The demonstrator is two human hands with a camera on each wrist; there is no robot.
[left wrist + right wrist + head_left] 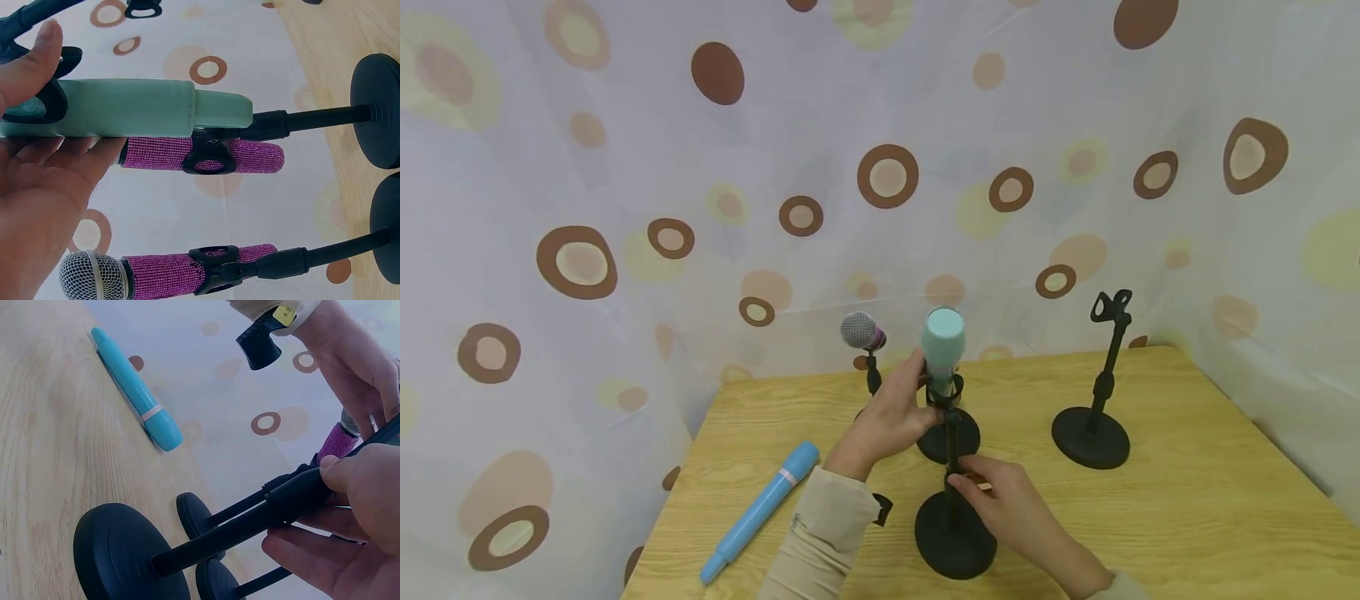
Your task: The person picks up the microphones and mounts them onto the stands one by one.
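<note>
Mint-green microphone [943,340] sits in the clip [57,102] of the front black stand [953,550], gripped between the left hand's [891,414] thumb and fingers; the right hand [1011,500] pinches the pole. Two purple microphones [159,275] are already mounted; a blue microphone [760,510] lies unmounted on the table [1195,508].

curtained-off, booth-like spot: dotted sheeting [820,108] around three sides, wood-grain table [1210,483] with microphone stands [955,546].

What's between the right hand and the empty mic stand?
Just bare wooden tabletop between the right hand and the empty mic stand; the head view shows it.
</note>
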